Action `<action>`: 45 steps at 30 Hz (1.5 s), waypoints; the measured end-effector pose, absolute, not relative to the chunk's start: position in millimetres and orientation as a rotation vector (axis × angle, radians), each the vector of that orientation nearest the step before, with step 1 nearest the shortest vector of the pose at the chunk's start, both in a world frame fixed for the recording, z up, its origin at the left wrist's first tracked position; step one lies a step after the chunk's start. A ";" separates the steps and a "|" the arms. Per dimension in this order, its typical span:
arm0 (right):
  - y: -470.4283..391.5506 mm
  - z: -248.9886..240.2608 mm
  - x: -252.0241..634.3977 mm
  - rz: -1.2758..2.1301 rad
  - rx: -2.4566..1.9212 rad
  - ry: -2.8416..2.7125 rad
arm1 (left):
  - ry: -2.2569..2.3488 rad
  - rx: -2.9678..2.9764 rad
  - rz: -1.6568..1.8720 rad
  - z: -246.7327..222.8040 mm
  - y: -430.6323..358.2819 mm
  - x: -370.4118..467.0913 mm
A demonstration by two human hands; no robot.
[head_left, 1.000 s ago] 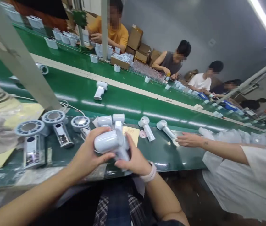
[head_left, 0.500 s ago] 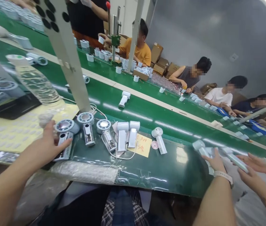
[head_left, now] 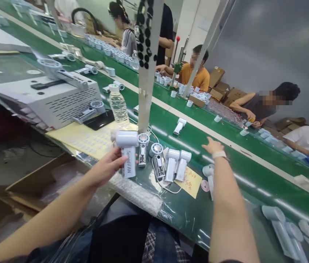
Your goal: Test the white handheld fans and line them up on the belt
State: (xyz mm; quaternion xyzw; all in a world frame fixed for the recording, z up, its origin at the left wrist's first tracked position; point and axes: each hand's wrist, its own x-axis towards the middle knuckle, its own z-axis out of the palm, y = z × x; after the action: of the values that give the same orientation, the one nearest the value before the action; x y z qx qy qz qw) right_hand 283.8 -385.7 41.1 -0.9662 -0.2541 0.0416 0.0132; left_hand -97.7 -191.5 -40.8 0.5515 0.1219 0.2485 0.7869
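My left hand (head_left: 110, 163) grips a white handheld fan (head_left: 129, 160) by its handle, upright, with lettering on the side facing me. My right hand (head_left: 213, 146) reaches out over the green belt, fingers apart and holding nothing. Beyond it and to its left, a single fan (head_left: 180, 126) lies on the belt. Between my hands stand two fans with exposed circuit parts, one (head_left: 142, 150) beside the metal post and another (head_left: 157, 160) by a white cable. Two closed white fans (head_left: 172, 165) lie beside a yellow note (head_left: 193, 182). My right forearm partly covers another fan (head_left: 208, 171).
A metal post (head_left: 145, 73) rises at the table's far edge. Left of it are a water bottle (head_left: 118, 106), a black phone (head_left: 99, 119), yellow label sheets (head_left: 88, 140) and a slotted white box (head_left: 61, 98). More fans (head_left: 280, 230) lie at lower right. Co-workers sit across the belt.
My left hand has lifted a fan off the table and turned it. My right hand has moved from the fans at the right to over the belt. The view has swung left.
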 end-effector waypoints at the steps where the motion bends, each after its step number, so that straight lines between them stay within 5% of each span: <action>1: -363.6 38.2 280.9 0.193 -3.017 -0.833 | 0.264 1.193 0.505 -35.4 -198.4 -97.0; 11: -261.2 46.6 233.7 0.323 -2.844 -1.217 | 0.414 1.015 0.282 -48.9 -237.0 -126.0; 19: -348.0 107.6 166.3 0.198 -2.477 -1.451 | 0.244 0.788 0.243 -28.4 -242.4 -76.8; 27: -464.9 36.2 64.2 0.272 -2.000 -1.464 | 0.067 0.605 0.383 -17.8 -272.2 -33.4; 32: -491.2 -10.0 101.3 0.309 -2.468 -0.800 | 0.111 0.554 0.242 -27.9 -294.9 -28.0; 38: -461.3 -33.3 95.0 0.229 -2.784 -0.721 | 0.082 0.431 -0.146 -37.5 -332.1 -21.7; 45: -468.2 -29.1 76.1 0.292 -2.838 -0.783 | 0.106 0.723 0.199 -36.3 -300.3 -30.5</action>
State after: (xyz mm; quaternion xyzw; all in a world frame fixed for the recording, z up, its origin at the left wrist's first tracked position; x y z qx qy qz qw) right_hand 76.1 -468.2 -29.1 -0.9552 -0.2637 0.0983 0.0915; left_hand -30.5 -300.3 -36.3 0.3530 0.0517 0.0970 0.9292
